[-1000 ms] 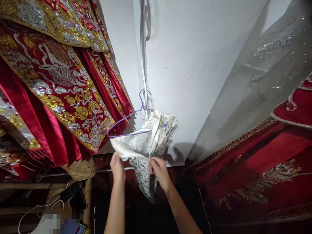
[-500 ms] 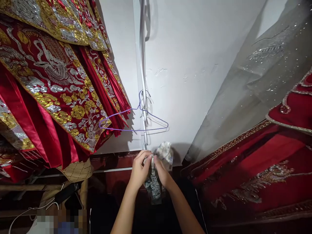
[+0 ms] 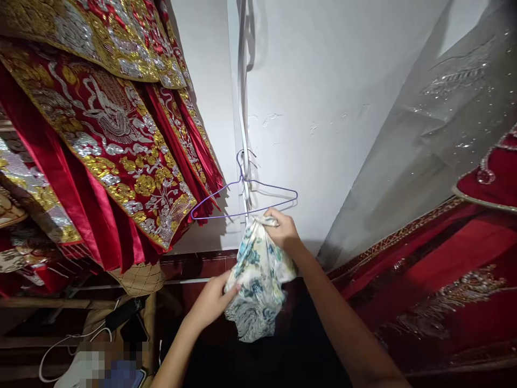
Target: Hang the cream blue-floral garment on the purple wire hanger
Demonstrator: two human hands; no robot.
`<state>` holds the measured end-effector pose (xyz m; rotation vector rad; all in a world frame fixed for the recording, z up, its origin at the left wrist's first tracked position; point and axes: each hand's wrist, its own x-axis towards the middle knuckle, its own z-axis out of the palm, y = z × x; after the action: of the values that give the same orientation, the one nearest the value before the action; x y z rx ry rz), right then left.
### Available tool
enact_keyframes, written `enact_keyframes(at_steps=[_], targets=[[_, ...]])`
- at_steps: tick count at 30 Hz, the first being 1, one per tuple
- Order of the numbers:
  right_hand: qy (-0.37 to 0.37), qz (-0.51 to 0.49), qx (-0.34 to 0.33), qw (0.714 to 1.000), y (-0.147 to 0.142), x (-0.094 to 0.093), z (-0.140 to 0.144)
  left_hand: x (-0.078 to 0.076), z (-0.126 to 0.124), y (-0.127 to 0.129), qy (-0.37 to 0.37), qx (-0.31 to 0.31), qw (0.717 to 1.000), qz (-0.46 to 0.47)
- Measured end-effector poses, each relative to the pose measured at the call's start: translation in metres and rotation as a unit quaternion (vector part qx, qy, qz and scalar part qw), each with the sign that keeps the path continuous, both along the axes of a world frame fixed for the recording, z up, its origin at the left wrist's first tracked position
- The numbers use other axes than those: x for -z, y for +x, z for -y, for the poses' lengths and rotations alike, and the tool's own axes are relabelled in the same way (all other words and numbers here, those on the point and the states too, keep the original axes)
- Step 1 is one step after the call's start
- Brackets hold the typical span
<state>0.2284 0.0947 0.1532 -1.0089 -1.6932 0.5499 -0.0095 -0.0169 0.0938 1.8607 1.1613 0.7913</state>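
The left hand pinched the lower left edge of a floral cloth. Higher up, the right hand was clenched around the cloth's top, just under the bottom wire of a purple hanger that hung against the white wall. Red and gold robes hung to the left, a grey veil to the right.

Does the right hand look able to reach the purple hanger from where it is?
Probably yes: the right hand, gripping the floral cloth, sits just under the purple hanger's bottom wire with nothing between them.
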Motion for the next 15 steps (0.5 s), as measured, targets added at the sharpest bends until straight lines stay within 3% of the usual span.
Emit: enact_keyframes(at_steps=[3,6,11,15], targets=[[0.023,0.021,0.037,0.999,-0.003,0.004,-0.036,-0.013,-0.004,-0.019,0.079,-0.123,0.986,-0.082],[0.005,0.089,0.005,0.996,-0.001,0.015,-0.059,-0.021,-0.007,-0.037,0.127,-0.193,0.963,-0.137],[-0.073,0.167,-0.073,0.981,0.015,0.035,-0.057,-0.027,-0.008,-0.052,0.126,-0.143,0.948,-0.253],[-0.099,0.167,-0.073,0.978,0.028,0.028,-0.029,-0.020,-0.013,-0.061,0.033,-0.052,0.942,-0.328]])
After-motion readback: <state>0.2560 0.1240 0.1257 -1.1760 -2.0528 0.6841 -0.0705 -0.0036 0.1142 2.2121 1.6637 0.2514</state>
